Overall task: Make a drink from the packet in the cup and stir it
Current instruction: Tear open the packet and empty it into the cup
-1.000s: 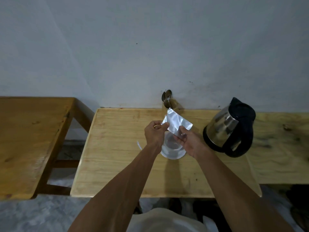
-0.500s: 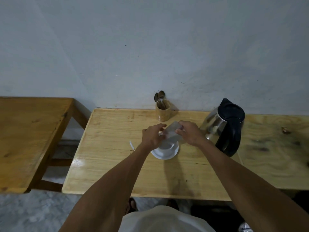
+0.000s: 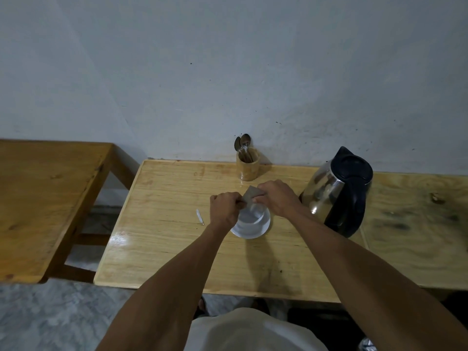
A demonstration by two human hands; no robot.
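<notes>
Pinching the packet (image 3: 249, 193) between my left hand (image 3: 226, 209) and right hand (image 3: 276, 197), directly above the cup (image 3: 250, 220) on its saucer (image 3: 263, 230), I judge it best to tip slowly, mouth inside the rim, kettle (image 3: 336, 188) just right of the cup.

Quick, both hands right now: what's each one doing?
Left hand: closed, pinching the packet over the cup.
Right hand: closed, pinching the packet's other end.
</notes>
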